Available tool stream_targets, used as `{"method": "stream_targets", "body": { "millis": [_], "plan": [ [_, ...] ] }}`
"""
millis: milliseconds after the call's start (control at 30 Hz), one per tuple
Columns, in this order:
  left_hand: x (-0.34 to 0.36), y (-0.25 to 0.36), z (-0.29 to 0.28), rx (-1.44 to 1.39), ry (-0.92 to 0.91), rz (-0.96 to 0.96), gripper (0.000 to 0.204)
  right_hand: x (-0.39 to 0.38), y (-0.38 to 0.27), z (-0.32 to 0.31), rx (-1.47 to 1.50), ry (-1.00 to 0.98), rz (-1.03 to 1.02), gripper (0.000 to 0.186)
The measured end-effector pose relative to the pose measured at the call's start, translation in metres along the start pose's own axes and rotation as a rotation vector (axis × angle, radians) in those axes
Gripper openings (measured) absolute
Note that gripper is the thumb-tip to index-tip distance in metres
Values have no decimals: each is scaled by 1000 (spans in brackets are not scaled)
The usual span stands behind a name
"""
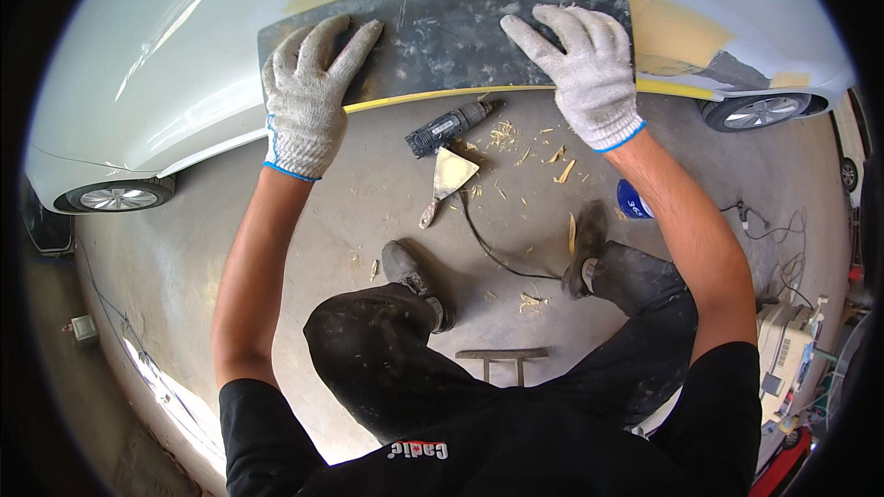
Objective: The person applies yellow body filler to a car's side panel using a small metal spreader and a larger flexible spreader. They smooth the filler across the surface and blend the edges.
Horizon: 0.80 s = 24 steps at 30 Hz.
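Note:
A dark, scuffed rectangular sheet, slightly curved, lies against the lower side of a pale silver car. My left hand, in a white knitted glove with a blue cuff, rests on the sheet's left end, fingers spread. On its right end, my right hand in a matching glove lies with fingers spread too. Both palms are hidden against the surface. Tan filler shows on the bodywork above and right of the sheet, and a yellow strip runs along beneath it.
On the floor between my feet and the car lie a black power tool, a scraper, a black cable and yellowish shavings. A blue can stands beneath my right forearm. A low stool is between my legs.

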<state>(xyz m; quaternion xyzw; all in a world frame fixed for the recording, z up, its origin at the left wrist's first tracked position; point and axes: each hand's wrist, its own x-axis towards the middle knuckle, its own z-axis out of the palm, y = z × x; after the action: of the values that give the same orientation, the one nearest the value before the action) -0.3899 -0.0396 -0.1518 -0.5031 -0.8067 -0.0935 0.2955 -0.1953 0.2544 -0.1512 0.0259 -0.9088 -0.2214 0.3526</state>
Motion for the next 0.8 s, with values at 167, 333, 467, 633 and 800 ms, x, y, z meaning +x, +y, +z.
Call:
{"method": "stream_targets", "body": {
  "millis": [167,333,467,633,800],
  "plan": [
    [15,0,-9,56,75,12,94,11,9,-2,-42,45,-2,66],
    [11,1,-3,37,63,-1,91,8,6,4,-39,46,8,63],
    [6,6,-9,6,13,-17,87,4,5,-5,-21,1,6,62],
    [20,10,-18,17,64,10,88,4,18,-16,-66,18,-4,63],
    [13,0,7,30,79,-4,97,3,9,16,-71,125,26,66]
  ]
}}
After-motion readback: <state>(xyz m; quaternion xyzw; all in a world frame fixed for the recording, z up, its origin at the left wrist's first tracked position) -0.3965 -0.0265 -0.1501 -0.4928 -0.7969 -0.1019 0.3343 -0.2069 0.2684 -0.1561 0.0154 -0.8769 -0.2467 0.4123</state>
